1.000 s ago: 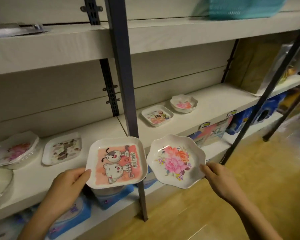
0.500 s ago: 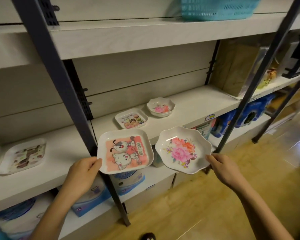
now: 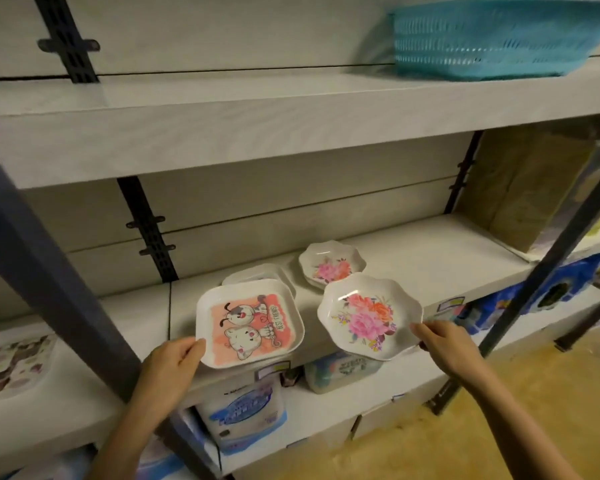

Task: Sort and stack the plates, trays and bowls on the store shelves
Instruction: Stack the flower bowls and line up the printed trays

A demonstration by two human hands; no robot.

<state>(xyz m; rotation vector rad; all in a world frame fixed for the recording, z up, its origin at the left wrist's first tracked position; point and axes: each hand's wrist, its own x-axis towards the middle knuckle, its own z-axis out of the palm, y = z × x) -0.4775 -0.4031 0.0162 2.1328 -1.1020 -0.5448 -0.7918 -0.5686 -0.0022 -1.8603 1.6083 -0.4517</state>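
My left hand (image 3: 172, 362) grips the near left corner of a square white tray with a pink cartoon print (image 3: 248, 327), held above the middle shelf (image 3: 430, 251). Behind it a similar square tray (image 3: 257, 271) lies on the shelf, mostly hidden. My right hand (image 3: 444, 344) holds a scalloped white plate with pink flowers (image 3: 368, 318) by its right rim. Just beyond it a small scalloped flower bowl (image 3: 331, 265) rests on the shelf.
A dark shelf upright (image 3: 49, 282) slants across the left. Another printed tray (image 3: 11, 362) lies on the shelf at far left. A teal basket (image 3: 492, 36) sits on the top shelf. Packaged goods (image 3: 243, 414) fill the lower shelf. Brown boxes (image 3: 523, 192) stand at right.
The view has moved closer and right along the shelf. Both hands have carried the tray and plate forward, over the shelf, near the tray and bowl lying there.
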